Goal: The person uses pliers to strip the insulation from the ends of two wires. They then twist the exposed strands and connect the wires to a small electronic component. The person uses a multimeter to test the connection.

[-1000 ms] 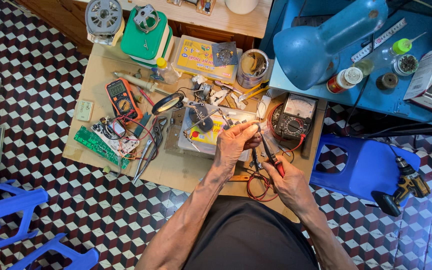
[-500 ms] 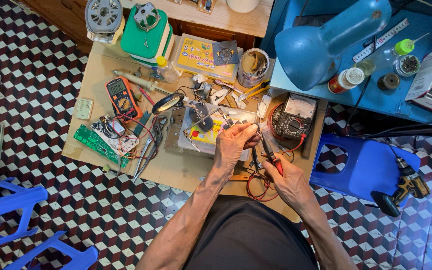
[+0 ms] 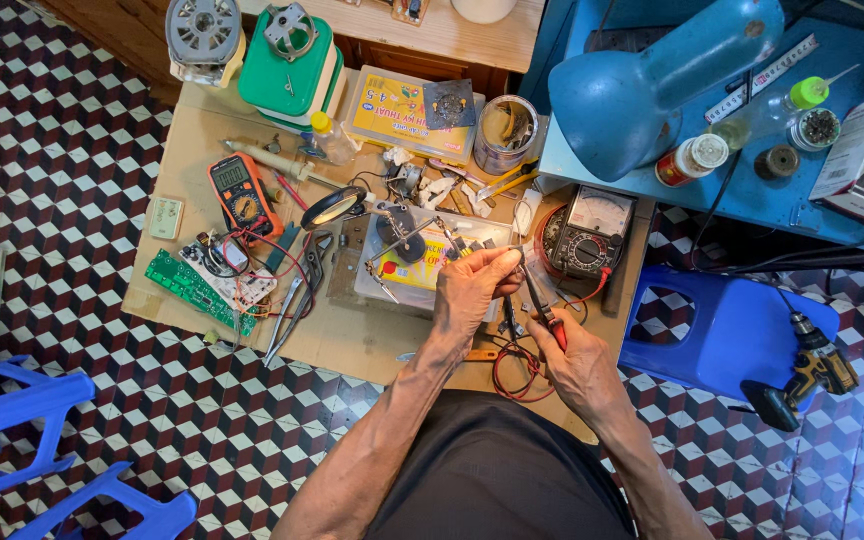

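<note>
Surface [image 3: 352, 345]: low cardboard-covered workbench on a checkered tile floor [image 3: 82, 130] — crowded with tools.
Left hand [image 3: 472, 290]: grip pinched shut on a small part, too small to identify, above the surface.
Right hand [image 3: 577, 355]: grip closed around red-handled pliers [image 3: 542, 310] — tips just beside the left fingertips.
Nearby: orange multimeter [image 3: 240, 192], green circuit board [image 3: 197, 290].
</note>
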